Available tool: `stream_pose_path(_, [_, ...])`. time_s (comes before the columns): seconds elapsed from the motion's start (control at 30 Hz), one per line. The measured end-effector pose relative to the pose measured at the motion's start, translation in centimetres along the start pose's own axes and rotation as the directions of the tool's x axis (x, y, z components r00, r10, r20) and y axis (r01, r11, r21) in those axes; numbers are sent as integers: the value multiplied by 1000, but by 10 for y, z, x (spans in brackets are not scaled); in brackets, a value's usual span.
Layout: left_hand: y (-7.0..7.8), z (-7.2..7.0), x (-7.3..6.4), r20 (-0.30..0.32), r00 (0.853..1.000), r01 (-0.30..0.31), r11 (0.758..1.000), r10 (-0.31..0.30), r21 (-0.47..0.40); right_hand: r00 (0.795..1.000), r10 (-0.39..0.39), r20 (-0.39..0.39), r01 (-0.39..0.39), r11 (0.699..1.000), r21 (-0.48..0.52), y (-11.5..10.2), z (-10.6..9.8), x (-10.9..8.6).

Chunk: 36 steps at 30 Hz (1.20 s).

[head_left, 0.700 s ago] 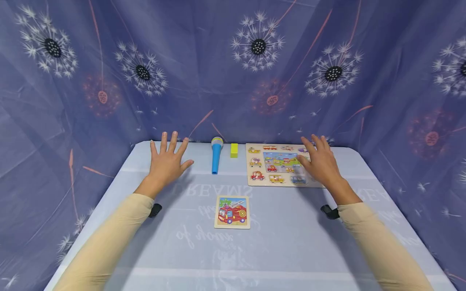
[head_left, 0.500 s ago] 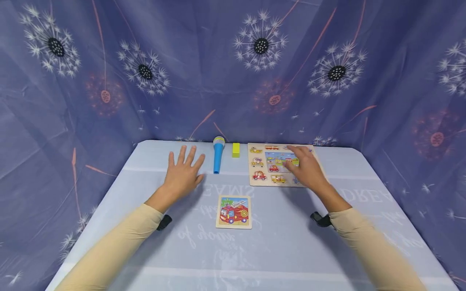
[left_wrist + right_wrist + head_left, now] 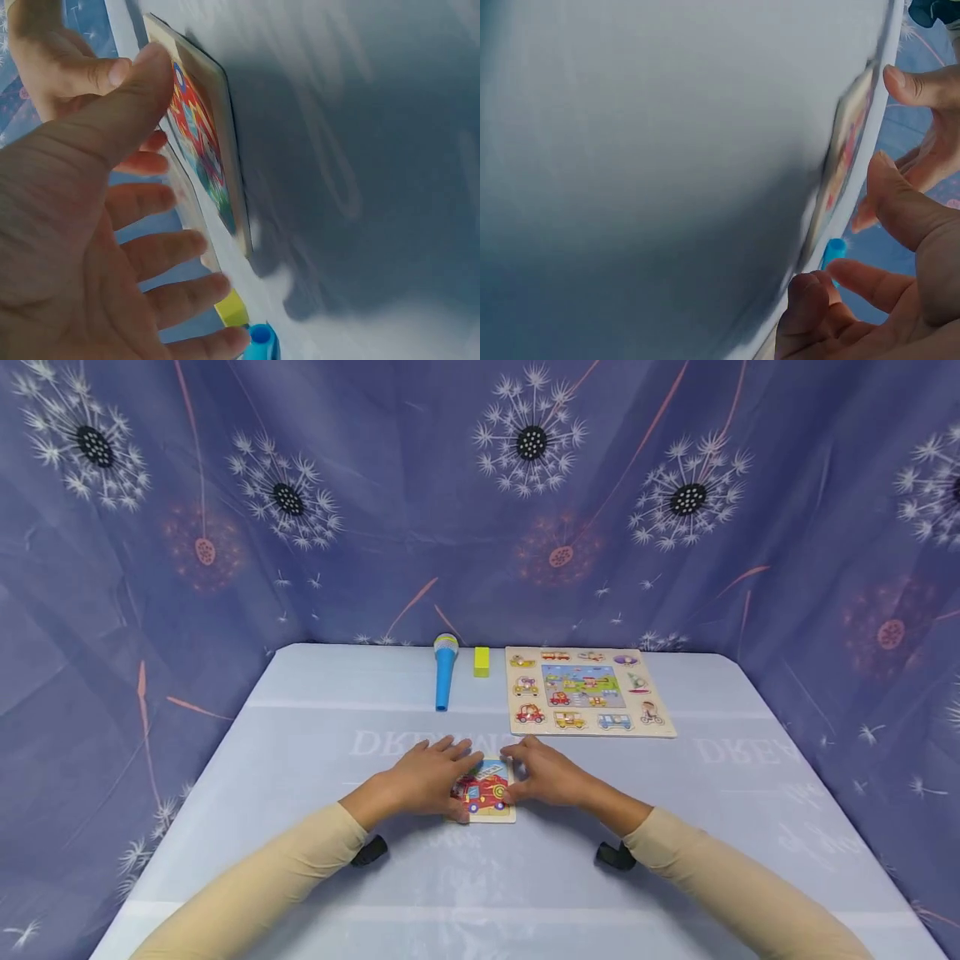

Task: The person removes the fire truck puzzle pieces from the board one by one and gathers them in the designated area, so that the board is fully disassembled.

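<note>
A small square fire truck puzzle (image 3: pixel 487 789) in a pale wooden frame lies flat on the table, between the two hands. Over its left part spreads the left hand (image 3: pixel 423 777), thumb across the near left corner and fingers loosely extended, covering that side. The right hand (image 3: pixel 551 775) is at the right edge, fingers bent toward the far corner and thumb by the truck's rear. In the left wrist view the thumb (image 3: pixel 142 97) overlaps the puzzle's corner while the other fingers stand apart from it. The right wrist view has the right fingers (image 3: pixel 874 285) loosely bent, with nothing between them and the thumb.
Behind the hands, at the table's far side, lie a blue toy microphone (image 3: pixel 445 677), a yellow block (image 3: pixel 482 662) and a larger wooden vehicle puzzle board (image 3: pixel 645 724). A dandelion-print curtain (image 3: pixel 375 527) encloses the pale table (image 3: pixel 300 893).
Both hands have come inward and nearer the person, the right one leaving the large puzzle board and the left one leaving the far left, to meet at the fire truck puzzle.
</note>
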<state>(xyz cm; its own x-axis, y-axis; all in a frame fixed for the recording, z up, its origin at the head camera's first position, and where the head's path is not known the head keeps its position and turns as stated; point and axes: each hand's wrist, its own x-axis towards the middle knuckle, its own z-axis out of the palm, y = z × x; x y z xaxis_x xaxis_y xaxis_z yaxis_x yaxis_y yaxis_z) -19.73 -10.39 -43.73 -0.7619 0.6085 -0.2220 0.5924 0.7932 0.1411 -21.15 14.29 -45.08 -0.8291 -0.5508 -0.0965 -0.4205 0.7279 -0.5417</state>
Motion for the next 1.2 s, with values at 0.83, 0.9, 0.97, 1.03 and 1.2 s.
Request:
stream_pose_path(0.83, [5,5,2,-6,996,-91,993,92,80,998,68,-18,-69,997,-25,-3,6,9])
stream_pose_path(0.9, [4,4,2,-16,996,-88,994,89,62,996,85,-30,-86,996,-24,-4,7,11])
stream_pose_path(0.97, [3,4,2,-31,996,-88,995,89,51,994,100,-44,-101,995,-17,-4,7,13])
stream_pose_path(1.03, [1,5,1,-39,995,-93,994,96,52,992,112,-51,-112,994,-3,-4,9,14])
stream_pose_path(1.2, [-1,8,0,-26,991,-132,990,134,57,987,152,-44,-151,988,35,-3,12,15])
